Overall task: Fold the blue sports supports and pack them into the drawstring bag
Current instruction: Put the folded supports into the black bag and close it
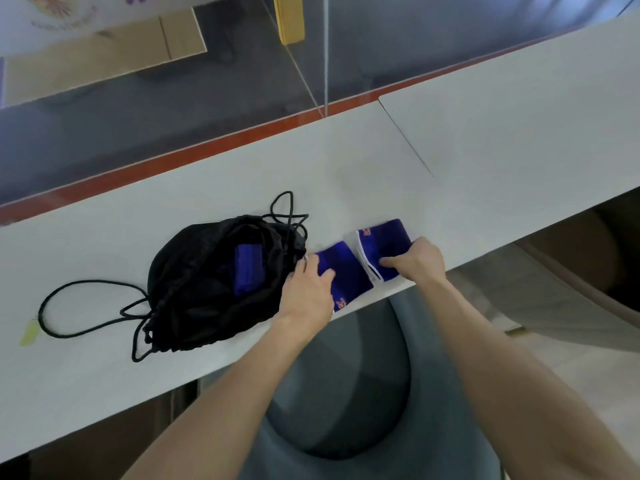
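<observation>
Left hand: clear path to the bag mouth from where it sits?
Probably yes. The left hand rests on a blue support right beside the bag opening, with nothing between them.

A drawstring bag [211, 285] lies on the table [485, 133], its mouth open toward the right, with one folded support [246, 273] inside it. Its cords [83, 306] loop out to the left and behind it. Just right of the bag, near the table's front edge, lies a second support [346, 275], with the left hand [308, 289] resting on its left end (touching the bag's mouth). A third support [384, 244] sits right of that and slightly farther back, the right hand [415, 259] on its near right corner
</observation>
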A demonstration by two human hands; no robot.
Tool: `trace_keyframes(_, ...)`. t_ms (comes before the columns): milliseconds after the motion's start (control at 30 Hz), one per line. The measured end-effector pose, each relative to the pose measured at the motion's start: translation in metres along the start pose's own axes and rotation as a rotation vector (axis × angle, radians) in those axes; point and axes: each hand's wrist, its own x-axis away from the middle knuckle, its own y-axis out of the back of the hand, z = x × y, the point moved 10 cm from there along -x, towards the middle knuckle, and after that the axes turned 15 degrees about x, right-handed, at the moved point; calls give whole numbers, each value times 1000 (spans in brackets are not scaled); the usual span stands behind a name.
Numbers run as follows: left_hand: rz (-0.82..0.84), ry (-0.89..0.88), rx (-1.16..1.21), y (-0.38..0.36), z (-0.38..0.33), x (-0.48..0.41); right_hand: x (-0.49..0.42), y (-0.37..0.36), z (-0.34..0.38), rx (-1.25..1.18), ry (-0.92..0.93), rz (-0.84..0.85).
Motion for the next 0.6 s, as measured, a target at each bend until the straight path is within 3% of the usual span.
trace_keyframes(67, 76, 64, 81, -14, 8, 6, 4, 2, -6, -123, 50, 29)
trace_keyframes(200, 127, -8, 180, -16, 5, 10, 33, 33, -24, -473, 72, -33)
trace_keyframes(300, 86, -11, 322, -6, 8, 10, 62, 58, -19, -576, 167, -43)
trace_keyframes(400, -97, 113, 606, 15, 25, 10, 84, 53, 2, -856, 267, 141)
trace_keyframes(467, -126, 248, 757, 14, 40, 11, 87, 27, 14, -966, 243, 282)
trace_keyframes(533, -136, 380, 876, 7, 55, 14, 82, -12, 18, -850, 176, 348)
trace_keyframes(600, -104, 489, 915, -3, 63, 16, 73, -43, 14, -503, 165, 269)
